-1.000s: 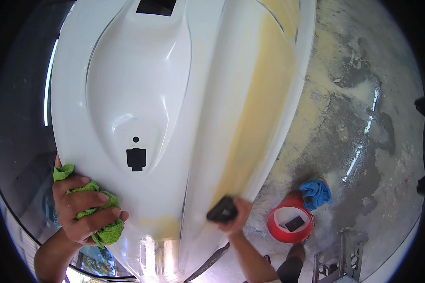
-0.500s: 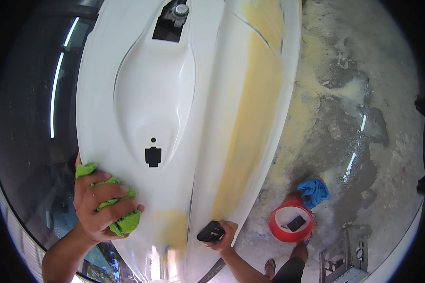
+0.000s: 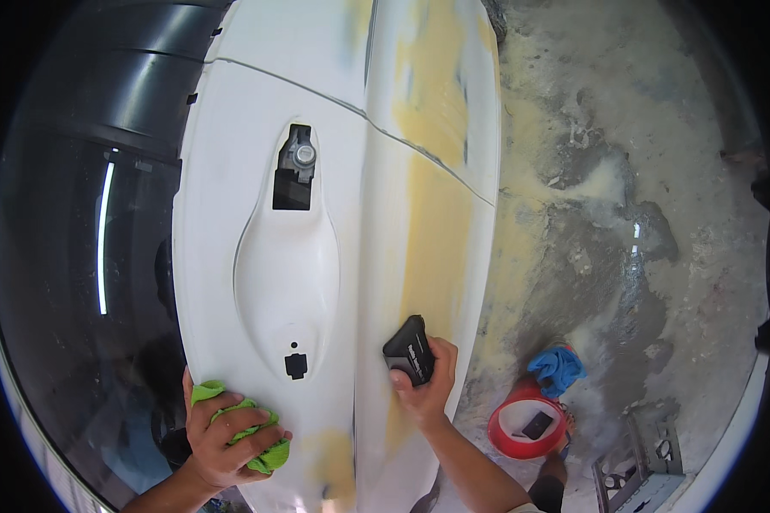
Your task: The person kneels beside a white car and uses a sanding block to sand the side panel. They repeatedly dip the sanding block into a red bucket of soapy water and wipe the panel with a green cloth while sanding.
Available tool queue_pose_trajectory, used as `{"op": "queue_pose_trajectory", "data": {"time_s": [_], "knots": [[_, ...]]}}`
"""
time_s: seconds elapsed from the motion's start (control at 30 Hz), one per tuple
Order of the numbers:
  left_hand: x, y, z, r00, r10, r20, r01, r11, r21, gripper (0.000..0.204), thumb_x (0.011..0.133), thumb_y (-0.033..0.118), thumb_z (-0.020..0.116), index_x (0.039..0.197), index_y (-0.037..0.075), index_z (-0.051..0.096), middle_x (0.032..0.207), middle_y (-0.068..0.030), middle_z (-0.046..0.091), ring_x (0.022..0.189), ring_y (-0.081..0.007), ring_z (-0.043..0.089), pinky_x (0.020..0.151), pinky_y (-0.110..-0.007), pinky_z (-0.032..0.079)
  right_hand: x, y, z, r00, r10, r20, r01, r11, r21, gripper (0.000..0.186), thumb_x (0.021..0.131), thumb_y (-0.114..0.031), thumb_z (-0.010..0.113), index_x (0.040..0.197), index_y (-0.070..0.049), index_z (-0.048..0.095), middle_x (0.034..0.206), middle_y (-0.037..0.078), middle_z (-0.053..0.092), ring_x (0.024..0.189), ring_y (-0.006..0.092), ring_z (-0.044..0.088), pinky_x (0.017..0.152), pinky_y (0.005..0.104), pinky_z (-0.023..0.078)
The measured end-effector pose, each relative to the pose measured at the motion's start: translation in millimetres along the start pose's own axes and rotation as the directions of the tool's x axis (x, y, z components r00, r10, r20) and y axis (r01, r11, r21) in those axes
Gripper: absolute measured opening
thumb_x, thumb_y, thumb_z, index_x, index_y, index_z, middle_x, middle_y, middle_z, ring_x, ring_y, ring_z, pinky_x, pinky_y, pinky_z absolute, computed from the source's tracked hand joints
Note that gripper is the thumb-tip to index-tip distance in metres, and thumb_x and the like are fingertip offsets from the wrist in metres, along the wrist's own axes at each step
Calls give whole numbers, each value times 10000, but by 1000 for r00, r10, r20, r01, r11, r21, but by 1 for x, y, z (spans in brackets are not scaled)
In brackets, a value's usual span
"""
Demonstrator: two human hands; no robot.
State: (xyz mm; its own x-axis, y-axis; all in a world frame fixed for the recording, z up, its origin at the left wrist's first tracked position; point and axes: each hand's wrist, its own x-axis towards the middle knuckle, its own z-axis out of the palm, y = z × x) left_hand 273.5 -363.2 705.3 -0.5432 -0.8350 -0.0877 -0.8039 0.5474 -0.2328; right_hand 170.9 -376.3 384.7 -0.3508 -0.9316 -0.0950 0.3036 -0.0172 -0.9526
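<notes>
A white car door panel [image 3: 210,282] with yellow filler patches [image 3: 436,248] lies before me. My right hand [image 3: 435,389] is closed round a black sanding block [image 3: 409,350], which rests against the panel on the right of its lengthwise crease, by the filler strip. At the panel's lower left edge my left hand [image 3: 218,445] grips a bunched green cloth [image 3: 269,457], pressing it on the white surface. Between the hands is the recessed handle cup [image 3: 287,291], with a small square cutout [image 3: 296,366] and a lock cylinder [image 3: 304,154] in the opening above.
Dark window glass [image 3: 68,282] borders the panel on the left. To the right, on a wet, stained concrete floor [image 3: 607,214], stands a red bucket [image 3: 503,440] with a dark block inside. A blue cloth [image 3: 558,370] hangs at its rim, and a grey metal stand [image 3: 650,470] is nearby.
My right hand has moved the sanding block farther up the panel and tilted it. The view has shifted, showing more of the far panel. My left hand still grips the green cloth.
</notes>
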Motion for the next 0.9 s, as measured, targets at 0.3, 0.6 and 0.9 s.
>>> {"op": "queue_pose_trajectory", "data": {"time_s": [0.3, 0.6, 0.9], "knots": [[-2, -5, 1, 1000, -4, 9, 4, 999, -35, 331, 565, 296, 833, 886, 298, 755, 979, 89, 651, 948, -240, 581, 997, -717, 406, 145, -31, 30, 993, 77, -85, -88, 987, -134, 605, 896, -391, 802, 1264, 29, 568, 1196, 195, 565, 1114, 363, 568, 978, 445, 472], [1, -6, 0, 1000, 31, -7, -31, 999, -41, 298, 563, 226, 829, 845, 232, 732, 942, 41, 641, 926, -283, 587, 965, -716, 421, 207, -44, 46, 997, -12, -79, 1, 990, -142, 633, 922, -416, 767, 1287, 51, 543, 1188, 224, 568, 1110, 398, 568, 977, 453, 469], [1, -8, -6, 999, 45, 7, -45, 997, -68, 376, 498, 247, 778, 871, 219, 744, 989, 35, 663, 945, -280, 602, 996, -733, 413, 60, -50, 32, 897, 405, -178, -426, 899, -101, 675, 961, -509, 694, 1248, 68, 493, 1236, 231, 505, 1172, 380, 546, 1041, 479, 434]]}}
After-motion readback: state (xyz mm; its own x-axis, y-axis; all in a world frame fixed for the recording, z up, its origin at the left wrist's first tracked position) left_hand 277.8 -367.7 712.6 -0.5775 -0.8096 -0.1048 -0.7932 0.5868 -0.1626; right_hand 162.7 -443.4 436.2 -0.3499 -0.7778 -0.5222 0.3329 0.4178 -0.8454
